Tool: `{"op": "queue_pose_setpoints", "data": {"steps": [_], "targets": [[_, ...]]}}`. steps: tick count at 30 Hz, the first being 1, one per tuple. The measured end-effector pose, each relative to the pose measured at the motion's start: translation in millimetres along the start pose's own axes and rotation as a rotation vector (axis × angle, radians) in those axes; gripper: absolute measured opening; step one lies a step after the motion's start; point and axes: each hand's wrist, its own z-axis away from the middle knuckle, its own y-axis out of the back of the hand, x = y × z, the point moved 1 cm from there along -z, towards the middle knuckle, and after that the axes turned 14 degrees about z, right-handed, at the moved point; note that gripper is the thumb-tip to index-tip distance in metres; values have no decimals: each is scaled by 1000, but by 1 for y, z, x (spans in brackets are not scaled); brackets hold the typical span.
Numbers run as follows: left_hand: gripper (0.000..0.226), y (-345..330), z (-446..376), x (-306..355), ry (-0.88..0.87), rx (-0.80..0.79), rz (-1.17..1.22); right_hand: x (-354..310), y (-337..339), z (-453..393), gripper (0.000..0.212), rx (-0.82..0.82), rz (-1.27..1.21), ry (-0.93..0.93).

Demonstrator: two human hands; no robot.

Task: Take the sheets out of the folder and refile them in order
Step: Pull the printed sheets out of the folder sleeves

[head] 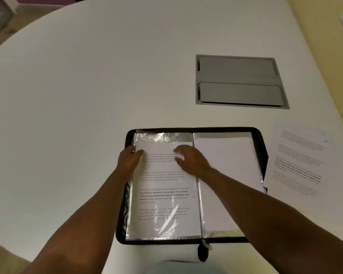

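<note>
A black zip folder (pixel 260 147) lies open on the white table, with clear plastic sleeves inside. The left sleeve holds a printed sheet (pixel 164 194) with several text paragraphs. The right sleeve holds a blank-looking white sheet (pixel 226 175). My left hand (pixel 128 160) pinches the upper left edge of the left sleeve. My right hand (pixel 190 159) lies flat on the upper part of the printed sheet, fingers spread. Another printed sheet (pixel 299 157) lies loose on the table to the right of the folder.
A grey rectangular cable hatch (pixel 238 81) is set into the table (pixel 87 95) behind the folder. The folder's zip pull (pixel 205 247) hangs at the near edge. The table's curved edge runs along the left.
</note>
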Motion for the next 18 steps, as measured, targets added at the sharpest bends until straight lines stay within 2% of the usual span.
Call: {"op": "queue_pose_setpoints", "data": {"steps": [4,8,12,18], "targets": [[9,-6,-16,8,-17,22,15,-5,8,-44,41,4,-13,-35],[23,-8,-26,10,-14,31,61,-9,13,-76,48,-16,31,3],[25,-8,-31,6,30,34,139,-13,21,-97,38,-58,209,35],[22,-9,-34,-1,100,42,250,-21,25,-105,16,-72,326,144]]}}
